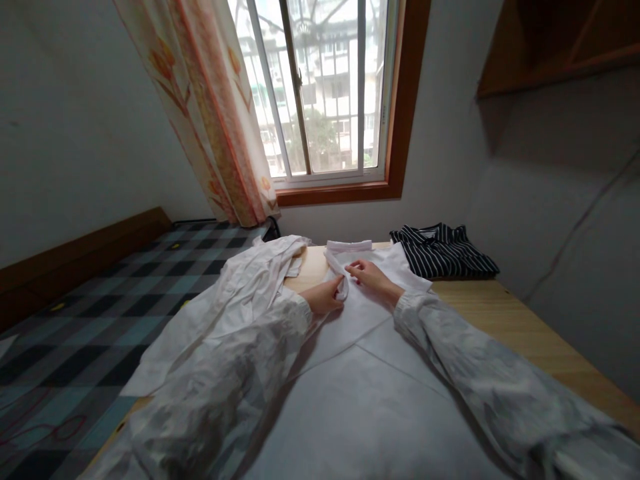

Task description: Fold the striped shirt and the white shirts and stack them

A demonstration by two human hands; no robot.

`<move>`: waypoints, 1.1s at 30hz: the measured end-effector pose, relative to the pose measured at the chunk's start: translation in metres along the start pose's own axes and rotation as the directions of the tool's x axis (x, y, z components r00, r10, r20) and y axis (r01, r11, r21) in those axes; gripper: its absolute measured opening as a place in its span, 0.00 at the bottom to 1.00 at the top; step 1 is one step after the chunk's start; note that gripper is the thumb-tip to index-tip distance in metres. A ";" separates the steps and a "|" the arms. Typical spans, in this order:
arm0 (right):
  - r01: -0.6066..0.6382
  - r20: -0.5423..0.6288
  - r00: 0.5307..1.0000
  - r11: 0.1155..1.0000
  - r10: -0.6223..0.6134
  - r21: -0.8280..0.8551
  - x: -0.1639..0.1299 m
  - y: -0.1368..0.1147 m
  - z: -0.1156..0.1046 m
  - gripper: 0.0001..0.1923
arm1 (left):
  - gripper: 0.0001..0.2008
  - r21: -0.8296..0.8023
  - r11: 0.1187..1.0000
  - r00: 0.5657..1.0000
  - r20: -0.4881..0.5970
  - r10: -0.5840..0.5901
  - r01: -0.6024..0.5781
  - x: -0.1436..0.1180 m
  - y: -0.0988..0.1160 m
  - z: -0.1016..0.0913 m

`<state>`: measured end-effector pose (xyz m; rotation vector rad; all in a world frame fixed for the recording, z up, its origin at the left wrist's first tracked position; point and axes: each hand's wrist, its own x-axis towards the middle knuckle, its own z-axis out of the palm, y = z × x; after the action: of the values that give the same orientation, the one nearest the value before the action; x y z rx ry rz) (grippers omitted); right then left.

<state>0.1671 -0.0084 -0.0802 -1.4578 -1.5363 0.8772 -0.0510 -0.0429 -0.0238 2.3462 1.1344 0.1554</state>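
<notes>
Arms stretched forward, left hand [326, 298] and right hand [371, 277] both pinched the flat white cotton garment's [360, 333] collar strip [336, 265], one striped folded shirt [443, 251] nearby.

Both sleeved arms reach forward, left hand [326, 298] and right hand [371, 277] pinching close together.
</notes>
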 end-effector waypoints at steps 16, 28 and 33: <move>-0.015 -0.175 0.984 0.966 -0.032 -0.257 0.044 -0.018 0.020 0.14 | 0.07 0.394 0.894 0.977 -0.083 -0.197 0.214 -0.075 0.030 -0.020; 0.110 -0.103 0.984 0.953 -0.144 -0.281 0.025 -0.008 0.011 0.28 | 0.14 0.327 0.939 0.995 -0.052 -0.090 0.102 -0.079 0.029 0.004; 0.384 0.093 0.912 0.751 -0.400 -0.537 -0.061 0.014 -0.035 0.40 | 0.23 0.147 0.987 0.991 -0.127 -0.045 0.063 -0.084 0.017 0.012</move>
<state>0.2047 -0.0700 -0.0845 -1.4214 -2.0836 0.1555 -0.0889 -0.1200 -0.0149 2.4635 1.3092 0.2039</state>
